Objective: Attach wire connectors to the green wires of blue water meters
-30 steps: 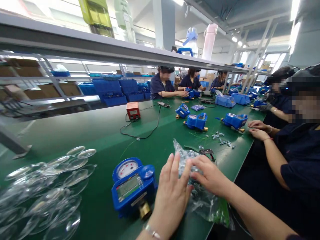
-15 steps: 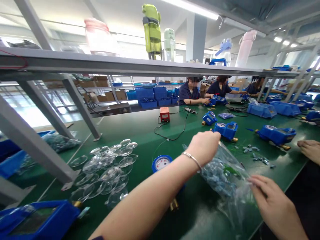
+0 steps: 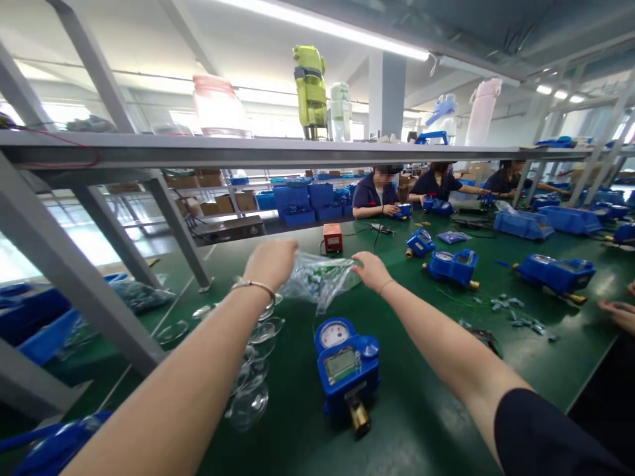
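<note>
Both my arms reach forward over the green table (image 3: 426, 423). My left hand (image 3: 270, 262) and my right hand (image 3: 371, 270) each grip an end of a clear plastic bag (image 3: 320, 277) of small parts, held a little above the table. Below the bag, close to me, a blue water meter (image 3: 346, 362) with a round dial and a brass fitting lies on the table. Several clear round lenses (image 3: 253, 370) lie under my left forearm.
Slanted grey shelf struts (image 3: 74, 284) stand at the left beside blue bins (image 3: 44, 334). A red box (image 3: 333, 238) with cables sits farther back. More blue meters (image 3: 451, 266) and small loose parts (image 3: 516, 314) lie to the right. Seated workers (image 3: 377, 193) line the far side; another person's hand (image 3: 618, 314) rests at the right edge.
Both hands have carried the bag from the near right of the table up and forward to the middle. The blue meter, hidden by my left arm before, is now uncovered.
</note>
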A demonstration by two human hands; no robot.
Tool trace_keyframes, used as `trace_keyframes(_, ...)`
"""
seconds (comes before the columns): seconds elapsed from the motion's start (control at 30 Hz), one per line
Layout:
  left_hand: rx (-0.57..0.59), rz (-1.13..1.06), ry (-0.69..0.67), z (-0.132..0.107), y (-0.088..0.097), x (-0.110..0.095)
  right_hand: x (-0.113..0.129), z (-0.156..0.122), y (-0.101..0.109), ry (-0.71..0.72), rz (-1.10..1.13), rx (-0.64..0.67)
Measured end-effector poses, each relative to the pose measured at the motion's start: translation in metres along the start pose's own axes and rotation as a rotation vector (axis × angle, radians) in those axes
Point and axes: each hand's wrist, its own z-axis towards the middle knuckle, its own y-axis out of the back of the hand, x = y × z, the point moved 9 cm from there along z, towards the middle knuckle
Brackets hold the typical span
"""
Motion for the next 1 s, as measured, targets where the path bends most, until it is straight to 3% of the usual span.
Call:
trace_keyframes(0.1,0.174,-0.011,0.114,-0.037,-0.061,0.038,0.009,-0.012,-0.061,0.023,0.01,0.188)
trace_keyframes(0.2,0.207,-0.067,0.179,-0.064,-0.092,0.064,0.017,-0.025,-0.099,0.07,0.033,0.34)
trace_keyframes(0.27,0.172,-0.129,0.202,-0.072,-0.094,0.073,0.021,-0.029,-0.113,0.107,0.054,0.433)
trace_keyframes(0.4,0.011,-0.292,0.245,-0.085,-0.074,0.072,0.027,-0.031,-0.136,0.165,0.098,0.628)
trace_keyframes(0.5,-0.091,-0.401,0.309,-0.122,-0.065,0.061,0.032,-0.03,-0.154,0.196,0.095,0.679)
trace_keyframes(0.6,-0.117,-0.467,0.364,-0.175,-0.08,0.049,0.04,-0.025,-0.173,0.207,0.062,0.649)
trace_keyframes(0.7,-0.096,-0.556,0.357,-0.218,-0.113,0.042,0.051,-0.024,-0.192,0.222,0.045,0.657)
trace_keyframes(0.8,-0.082,-0.608,0.257,-0.232,-0.139,0.037,0.059,-0.025,-0.199,0.231,0.05,0.666)
trace_keyframes(0.87,-0.099,-0.608,0.236,-0.23,-0.146,0.039,0.06,-0.025,-0.191,0.217,0.064,0.639)
trace_keyframes(0.93,-0.123,-0.596,0.246,-0.224,-0.146,0.044,0.055,-0.025,-0.171,0.19,0.085,0.587)
trace_keyframes(1.0,-0.159,-0.589,0.254,-0.218,-0.142,0.047,0.043,-0.029,-0.137,0.151,0.109,0.52)
